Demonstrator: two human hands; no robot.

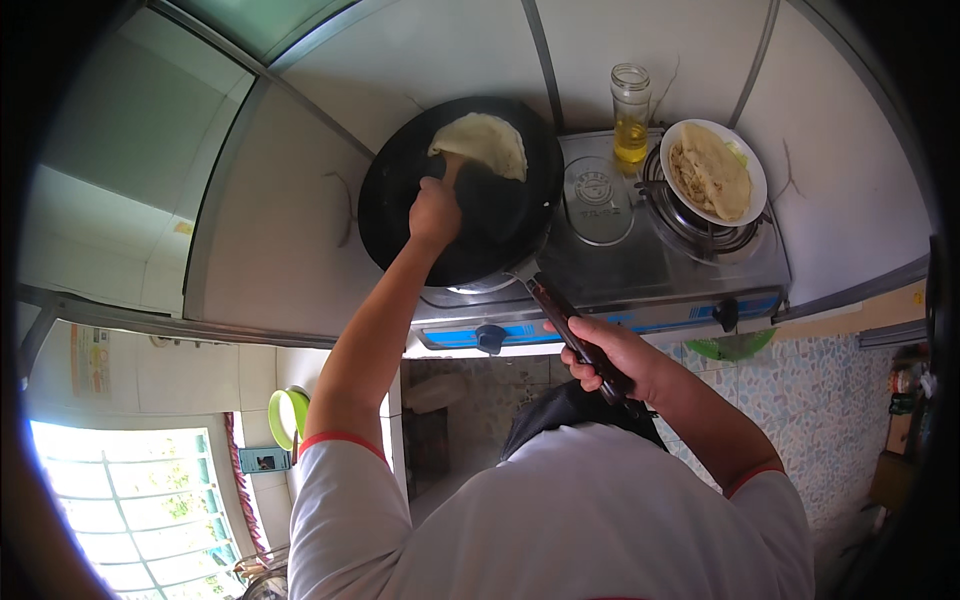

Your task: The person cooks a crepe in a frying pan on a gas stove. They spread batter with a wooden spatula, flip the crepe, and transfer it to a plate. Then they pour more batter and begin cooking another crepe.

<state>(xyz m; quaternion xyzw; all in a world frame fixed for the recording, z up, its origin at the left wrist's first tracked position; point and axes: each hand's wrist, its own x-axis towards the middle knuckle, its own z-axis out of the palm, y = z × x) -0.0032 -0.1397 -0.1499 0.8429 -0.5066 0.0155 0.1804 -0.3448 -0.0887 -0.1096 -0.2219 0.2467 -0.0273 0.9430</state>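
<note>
My left hand (435,216) grips a wooden spatula (452,168), its blade partly hidden under the near edge of a pale folded pancake (484,141). That pancake lies toward the back of a large black frying pan (405,202) on the left burner. With my right hand (609,358) I hold the pan's dark handle (561,307), which points down and to the right. On the right burner a white plate (757,169) carries browned, folded pancakes (711,176) with a bit of pale green food at their side.
The steel gas stove (600,266) has two front knobs. A glass jar (630,112) of yellow oil stands at its back beside the plate. Panels enclose the stove at the back and sides. A green basin (731,345) sits on the floor; a lime-green bowl (287,420) is at left.
</note>
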